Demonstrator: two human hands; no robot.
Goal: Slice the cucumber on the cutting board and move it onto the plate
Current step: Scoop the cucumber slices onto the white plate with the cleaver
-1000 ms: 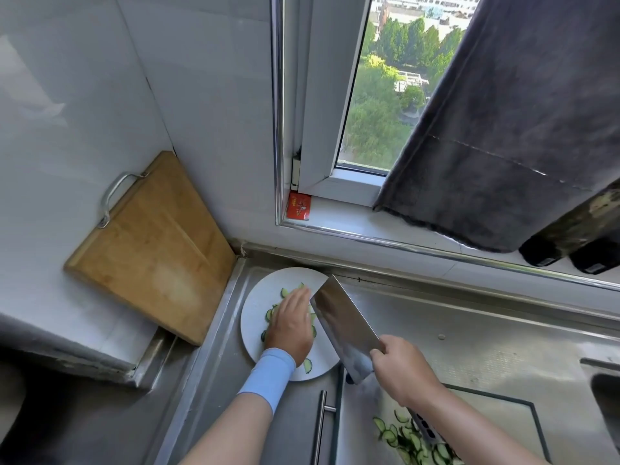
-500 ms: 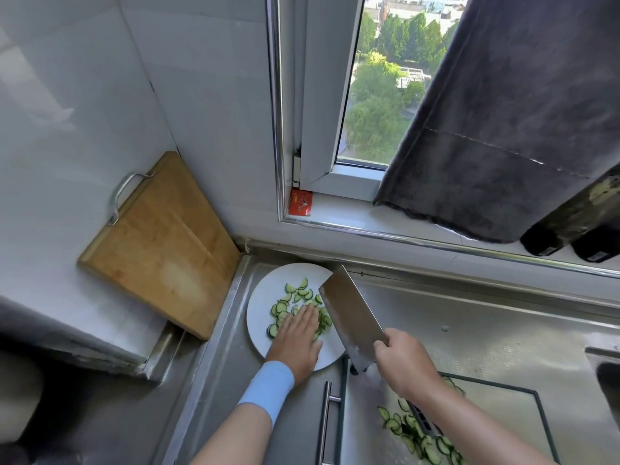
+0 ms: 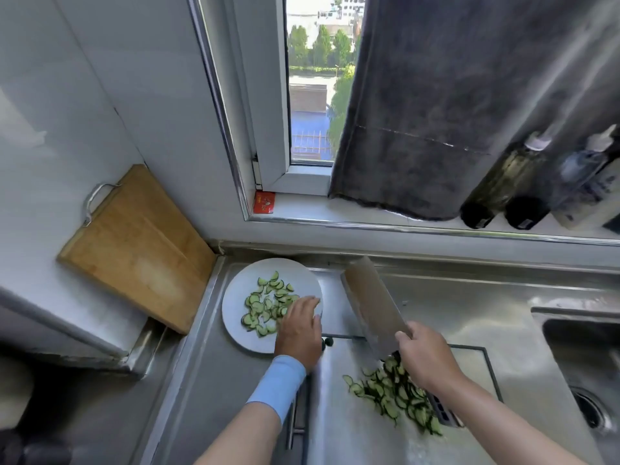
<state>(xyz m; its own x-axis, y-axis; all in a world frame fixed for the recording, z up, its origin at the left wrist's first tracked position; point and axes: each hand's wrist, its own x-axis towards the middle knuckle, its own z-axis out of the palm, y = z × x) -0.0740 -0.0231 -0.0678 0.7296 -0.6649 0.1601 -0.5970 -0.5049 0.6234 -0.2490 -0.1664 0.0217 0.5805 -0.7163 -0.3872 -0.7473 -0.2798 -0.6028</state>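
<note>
Nearest me, a big pile (image 3: 392, 394) of slices is still sitting on the board (image 3: 469, 367), so there's plenty left to move. Right grip (image 3: 426, 357) is clamping the cleaver (image 3: 372, 300) and swinging the bare blade back off the plate (image 3: 238, 290). Left grip (image 3: 300, 325), loose and holding nothing, is pulling back to the plate's near rim after sweeping a load off. Those plated slices (image 3: 265, 303) are lying spread out now. A dark cucumber end (image 3: 327, 342) is sitting between plate and board, the only thing in the way. Sink (image 3: 577, 347) is sitting off right; wooden board (image 3: 134, 250) is leaning on the wall, bottles (image 3: 503, 189) and towel (image 3: 453, 95) further back.
</note>
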